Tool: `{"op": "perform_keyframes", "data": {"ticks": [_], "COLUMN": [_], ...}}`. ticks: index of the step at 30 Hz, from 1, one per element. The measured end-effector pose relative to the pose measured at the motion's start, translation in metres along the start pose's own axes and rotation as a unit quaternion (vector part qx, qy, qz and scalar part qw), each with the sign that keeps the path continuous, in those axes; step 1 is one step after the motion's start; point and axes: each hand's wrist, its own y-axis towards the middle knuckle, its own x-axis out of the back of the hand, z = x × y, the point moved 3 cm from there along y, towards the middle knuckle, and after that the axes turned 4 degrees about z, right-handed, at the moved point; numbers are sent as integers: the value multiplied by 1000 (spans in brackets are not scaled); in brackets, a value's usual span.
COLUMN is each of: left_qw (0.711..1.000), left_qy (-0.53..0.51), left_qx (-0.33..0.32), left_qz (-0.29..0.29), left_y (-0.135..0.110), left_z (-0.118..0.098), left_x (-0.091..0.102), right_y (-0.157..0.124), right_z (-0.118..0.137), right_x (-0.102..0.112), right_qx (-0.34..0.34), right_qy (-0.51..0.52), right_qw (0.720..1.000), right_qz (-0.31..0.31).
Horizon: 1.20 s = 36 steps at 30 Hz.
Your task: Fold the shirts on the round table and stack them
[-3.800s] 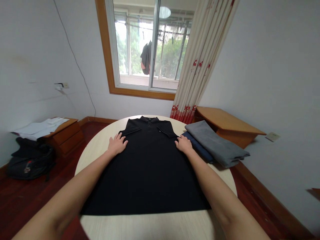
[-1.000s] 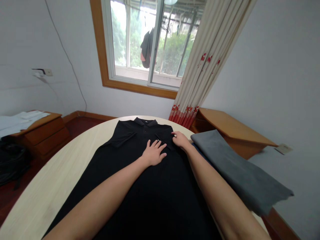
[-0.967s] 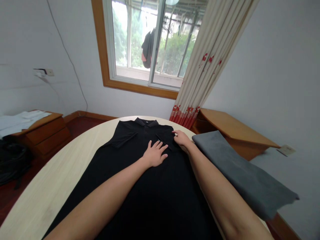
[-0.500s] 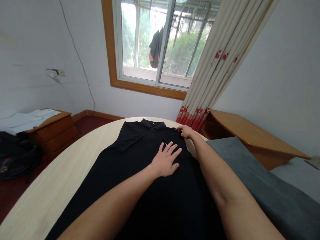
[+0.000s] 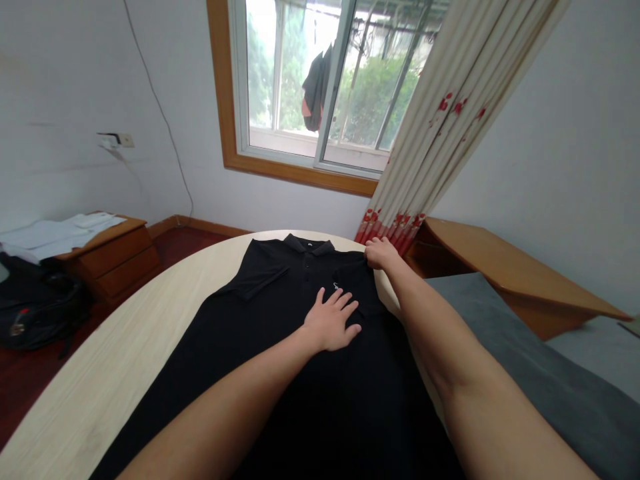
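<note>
A black polo shirt (image 5: 260, 320) lies spread front side up, its collar at the far edge of the round pale table (image 5: 165, 300). My left hand (image 5: 333, 321) rests flat on the chest, fingers spread, just below a small white logo. At the far right shoulder, my right hand (image 5: 381, 253) has its fingers closed on the shirt's edge. The right sleeve lies folded inward over the chest, and so does the left one. My forearms cover part of the shirt's lower body.
A grey-covered surface (image 5: 480, 333) and a wooden desk (image 5: 500, 260) stand close at the right. The curtain (image 5: 430, 133) hangs beside the window, behind the table. On the left are a wooden cabinet (image 5: 117, 257) with papers (image 5: 65, 233) on top and a black backpack (image 5: 40, 307).
My right hand has shifted slightly outward and its fingers have closed on the shirt's shoulder edge. The logo shows more clearly. My left hand stays on the chest; the view has shifted slightly.
</note>
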Motion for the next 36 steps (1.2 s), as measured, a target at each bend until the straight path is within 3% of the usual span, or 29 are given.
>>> {"op": "perform_keyframes", "data": {"ticks": [8, 13, 18, 22, 27, 32, 36], "left_qw": [1000, 1000, 1000, 999, 999, 999, 998], "left_qy": [6, 12, 5, 1, -5, 19, 35], "left_qx": [-11, -8, -2, 19, 29, 28, 48], "left_qz": [-2, -2, -7, -36, -46, -34, -5], "left_y": [2, 1, 2, 2, 2, 4, -11], "left_z": [0, 0, 1, 3, 8, 9, 2], "left_x": [-3, -3, -3, -2, -2, -6, -6], "right_y": [13, 3, -24, -41, -61, -104, -153], "right_z": [3, 5, 33, 64, 70, 88, 107], "right_x": [-20, -28, -26, -37, -46, -36, -33], "right_qx": [-60, -128, -184, -166, -176, -134, -126], "right_qy": [93, 108, 181, 266, 333, 325, 304], "right_qw": [994, 985, 961, 949, 927, 936, 944], "right_qz": [-19, -35, -97, -42, -1, -20, -23]}}
